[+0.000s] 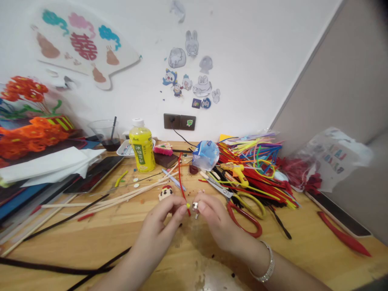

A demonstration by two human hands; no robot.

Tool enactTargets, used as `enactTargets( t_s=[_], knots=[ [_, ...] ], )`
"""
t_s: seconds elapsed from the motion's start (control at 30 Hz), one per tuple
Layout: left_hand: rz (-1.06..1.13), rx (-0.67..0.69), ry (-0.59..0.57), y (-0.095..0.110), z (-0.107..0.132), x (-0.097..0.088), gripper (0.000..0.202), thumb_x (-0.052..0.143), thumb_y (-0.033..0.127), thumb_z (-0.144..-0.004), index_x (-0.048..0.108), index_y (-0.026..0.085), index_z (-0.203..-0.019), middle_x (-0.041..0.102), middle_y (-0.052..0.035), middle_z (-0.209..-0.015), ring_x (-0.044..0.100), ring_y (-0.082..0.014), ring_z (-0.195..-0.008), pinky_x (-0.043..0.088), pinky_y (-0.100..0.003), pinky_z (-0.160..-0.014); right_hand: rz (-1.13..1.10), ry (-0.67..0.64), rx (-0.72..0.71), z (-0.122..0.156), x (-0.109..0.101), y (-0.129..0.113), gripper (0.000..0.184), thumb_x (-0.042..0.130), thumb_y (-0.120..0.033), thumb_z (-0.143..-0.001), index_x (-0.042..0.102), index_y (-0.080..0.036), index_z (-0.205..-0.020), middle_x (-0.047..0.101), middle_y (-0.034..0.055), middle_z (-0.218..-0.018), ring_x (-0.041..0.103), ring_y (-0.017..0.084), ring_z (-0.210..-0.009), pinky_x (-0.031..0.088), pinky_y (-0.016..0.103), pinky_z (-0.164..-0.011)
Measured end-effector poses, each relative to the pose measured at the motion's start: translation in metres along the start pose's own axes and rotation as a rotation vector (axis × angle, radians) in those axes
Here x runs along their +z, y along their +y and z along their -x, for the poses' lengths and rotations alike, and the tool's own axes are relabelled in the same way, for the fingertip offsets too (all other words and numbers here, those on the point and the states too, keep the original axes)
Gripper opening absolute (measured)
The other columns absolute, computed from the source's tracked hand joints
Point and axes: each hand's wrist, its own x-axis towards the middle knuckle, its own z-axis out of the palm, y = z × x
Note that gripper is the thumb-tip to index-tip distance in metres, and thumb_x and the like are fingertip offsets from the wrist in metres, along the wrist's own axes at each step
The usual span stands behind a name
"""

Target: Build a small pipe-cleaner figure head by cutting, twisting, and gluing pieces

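Note:
Both hands meet over the wooden table [91, 242] near its middle. My left hand [160, 226] is closed in a pinch on a thin red pipe cleaner [181, 182] that rises up and away from the fingers. My right hand [215, 220] is closed too, its fingertips pinching a small silvery piece [195, 206] right beside the left fingertips; a tiny yellow bit shows between them. A bracelet sits on the right wrist. A small round figure with a face [165, 192] lies just beyond the left hand.
A pile of coloured pipe cleaners [257, 169] lies at right with a yellow glue gun [238, 171] and red-handled scissors [242, 212]. A yellow bottle [141, 147], wooden sticks [121, 198], black pipe cleaners [45, 266], a plastic cup [106, 135] and orange flowers [27, 133] fill the left.

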Motion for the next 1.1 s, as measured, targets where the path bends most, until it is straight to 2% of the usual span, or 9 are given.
enactTargets(
  t_s=[0.33, 0.5, 0.6, 0.7, 0.83, 0.93, 1.1],
  knots=[
    [0.026, -0.013, 0.016, 0.0011, -0.0002, 0.0006, 0.01, 0.052, 0.028, -0.076, 0.06, 0.022, -0.075, 0.061, 0.0007, -0.071, 0.055, -0.0147, -0.066, 0.043, -0.021, -0.06, 0.019, 0.048, 0.026, -0.0009, 0.0026, 0.0002, 0.027, 0.029, -0.028, -0.089, 0.039, -0.02, -0.066, 0.043, -0.0018, -0.063, 0.043, 0.013, -0.063, 0.032, 0.025, -0.058],
    [-0.003, -0.011, -0.007, 0.002, 0.0, -0.0001, 0.011, 0.051, 0.028, -0.077, 0.059, 0.021, -0.073, 0.059, 0.0012, -0.067, 0.054, -0.0142, -0.064, 0.043, -0.021, -0.058, 0.025, 0.023, 0.048, -0.0007, 0.0037, 0.0018, 0.025, 0.034, -0.03, -0.088, 0.041, -0.019, -0.066, 0.042, -0.0019, -0.063, 0.042, 0.013, -0.063, 0.033, 0.025, -0.059],
    [-0.013, 0.001, -0.007, 0.002, -0.0009, -0.0003, 0.011, 0.051, 0.027, -0.077, 0.059, 0.021, -0.073, 0.059, 0.0011, -0.067, 0.054, -0.0142, -0.064, 0.043, -0.021, -0.059, -0.056, 0.013, 0.06, -0.0012, 0.004, 0.0013, 0.026, 0.035, -0.033, -0.087, 0.043, -0.019, -0.068, 0.043, -0.0018, -0.064, 0.043, 0.013, -0.063, 0.034, 0.025, -0.059],
    [0.013, 0.0, -0.006, 0.0033, -0.0021, 0.0005, 0.012, 0.051, 0.028, -0.076, 0.058, 0.02, -0.071, 0.059, 0.0013, -0.065, 0.053, -0.014, -0.063, 0.043, -0.021, -0.059, -0.21, 0.011, 0.06, -0.0023, 0.0052, 0.0002, 0.023, 0.043, -0.04, -0.084, 0.05, -0.019, -0.08, 0.046, -0.0013, -0.07, 0.044, 0.013, -0.065, 0.037, 0.025, -0.06],
    [0.074, -0.057, -0.012, 0.0052, -0.0022, 0.0024, 0.014, 0.052, 0.03, -0.075, 0.059, 0.019, -0.07, 0.06, 0.0003, -0.067, 0.055, -0.0149, -0.065, 0.044, -0.023, -0.062, -0.207, 0.097, 0.048, -0.0034, 0.0066, -0.001, 0.019, 0.06, -0.032, -0.074, 0.057, -0.02, -0.088, 0.055, 0.0003, -0.079, 0.049, 0.014, -0.072, 0.039, 0.026, -0.066],
    [0.124, -0.125, -0.021, 0.0063, -0.0013, 0.0031, 0.015, 0.054, 0.031, -0.074, 0.061, 0.019, -0.069, 0.06, 0.0003, -0.066, 0.054, -0.015, -0.065, 0.043, -0.023, -0.061, -0.164, 0.138, -0.005, -0.0041, 0.0058, -0.0008, 0.011, 0.061, -0.026, -0.074, 0.061, -0.02, -0.084, 0.06, 0.0011, -0.081, 0.054, 0.015, -0.076, 0.04, 0.028, -0.071],
    [0.202, -0.211, -0.038, 0.0099, -0.0017, 0.002, 0.016, 0.057, 0.032, -0.071, 0.061, 0.018, -0.064, 0.058, 0.0016, -0.062, 0.05, -0.0127, -0.059, 0.04, -0.02, -0.055, -0.153, 0.171, -0.078, -0.0056, 0.0034, 0.0002, 0.005, 0.062, -0.025, -0.075, 0.062, -0.02, -0.076, 0.06, 0.0, -0.073, 0.056, 0.014, -0.072, 0.042, 0.027, -0.068]
  ],
)
